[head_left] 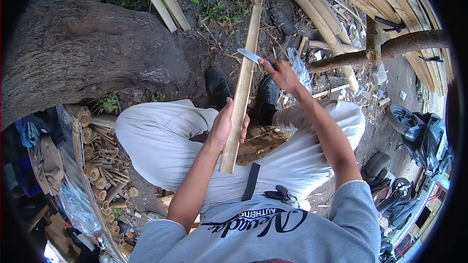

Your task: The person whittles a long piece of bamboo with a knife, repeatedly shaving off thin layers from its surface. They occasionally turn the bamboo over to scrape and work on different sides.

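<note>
A long split bamboo slat (242,87) slants up and away from my lap, its near end over my thighs. My left hand (227,124) wraps round its lower part, thumb along one edge and fingers showing on the other side. In my right hand (282,74) is a knife (249,55), its handle mostly hidden by the fingers. The blade points left and lies across the slat's upper half. Below the slat, my two dark shoes (219,86) stand on the dirt.
A thick tree trunk (73,58) lies at the left. Cut bamboo pieces (100,170) are stacked below it. Curved bamboo poles (317,14) and a branch (358,59) reach in from the right. A clear plastic bag (298,68) sits beyond my right hand; dark bags (424,136) are far right.
</note>
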Available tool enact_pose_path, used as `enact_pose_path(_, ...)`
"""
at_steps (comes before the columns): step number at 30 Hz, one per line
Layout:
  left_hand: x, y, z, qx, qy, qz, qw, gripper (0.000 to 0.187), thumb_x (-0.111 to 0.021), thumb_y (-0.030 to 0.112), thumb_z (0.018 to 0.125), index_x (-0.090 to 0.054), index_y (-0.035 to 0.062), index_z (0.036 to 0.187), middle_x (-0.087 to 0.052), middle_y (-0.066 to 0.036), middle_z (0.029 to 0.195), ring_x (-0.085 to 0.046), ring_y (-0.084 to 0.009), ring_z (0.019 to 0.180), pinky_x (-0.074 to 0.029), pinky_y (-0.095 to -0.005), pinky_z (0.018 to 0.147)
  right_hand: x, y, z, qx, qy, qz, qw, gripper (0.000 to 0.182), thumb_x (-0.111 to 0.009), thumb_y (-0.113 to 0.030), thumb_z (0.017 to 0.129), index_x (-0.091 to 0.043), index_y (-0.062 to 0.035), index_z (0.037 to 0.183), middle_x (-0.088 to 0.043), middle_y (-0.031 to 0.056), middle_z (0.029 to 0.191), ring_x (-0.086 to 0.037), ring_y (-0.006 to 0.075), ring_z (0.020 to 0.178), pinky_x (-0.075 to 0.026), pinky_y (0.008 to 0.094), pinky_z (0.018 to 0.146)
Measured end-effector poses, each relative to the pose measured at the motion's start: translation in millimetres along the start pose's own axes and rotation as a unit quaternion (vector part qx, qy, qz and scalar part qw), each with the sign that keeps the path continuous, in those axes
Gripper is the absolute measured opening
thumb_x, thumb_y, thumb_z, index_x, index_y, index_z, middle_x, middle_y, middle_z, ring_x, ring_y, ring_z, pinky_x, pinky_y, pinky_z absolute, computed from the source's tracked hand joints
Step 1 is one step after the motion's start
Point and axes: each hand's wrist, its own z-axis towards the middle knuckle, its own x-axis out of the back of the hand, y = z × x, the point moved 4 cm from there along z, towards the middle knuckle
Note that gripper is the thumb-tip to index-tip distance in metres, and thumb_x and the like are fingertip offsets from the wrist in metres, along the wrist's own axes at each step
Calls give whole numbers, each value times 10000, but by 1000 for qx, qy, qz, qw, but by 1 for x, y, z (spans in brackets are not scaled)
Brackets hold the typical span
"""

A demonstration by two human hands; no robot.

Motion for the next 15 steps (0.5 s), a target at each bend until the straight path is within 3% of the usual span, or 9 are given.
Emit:
enact_pose_path(1, 1, -1, 0, -3, -4, 29, 1000, 713, -240, 619, 1083, -546, -13, 1211, -560, -56, 711, -567, -147, 469, -506, -295, 404, -4, 3, -2, 5, -4, -31, 1000, 727, -487, -638, 1018, -704, 56, 1005, -614, 228, 705, -647, 347, 736, -495, 467, 752)
enact_pose_path(5, -4, -5, 2, 7, 17, 46, 999, 700, -249, 593, 1093, -538, -30, 1225, -506, -33, 669, -483, -110, 422, -455, -283, 373, -9, 0, -20, 9, 12, 0, 1000, 719, -495, -626, 1021, -702, 61, 966, -579, 244, 661, -610, 372, 691, -480, 484, 725)
enact_pose_path(7, -4, -5, 9, -6, 17, 47, 999, 714, -239, 596, 1093, -535, -45, 1206, -497, -30, 663, -468, -108, 415, -454, -288, 370, -11, -6, -28, -56, -68, 34, 995, 681, -516, -597, 1033, -676, 58, 936, -428, 135, 607, -419, 257, 626, -399, 445, 636)
enact_pose_path(8, -4, -5, 9, -6, 15, 46, 999, 714, -239, 596, 1093, -535, -45, 1206, -497, -30, 663, -468, -108, 415, -454, -288, 370, -15, 2, -28, -50, -57, 52, 996, 675, -516, -585, 1038, -656, 60, 896, -397, 125, 606, -380, 237, 620, -381, 438, 613)
enact_pose_path(15, 0, -8, 6, 5, 19, 71, 997, 740, -261, 639, 1074, -538, -35, 1208, -506, -33, 665, -463, -113, 410, -473, -297, 371, -14, -3, -32, -30, -61, 34, 997, 659, -525, -567, 1042, -648, 58, 873, -372, 128, 603, -376, 224, 611, -374, 431, 595)
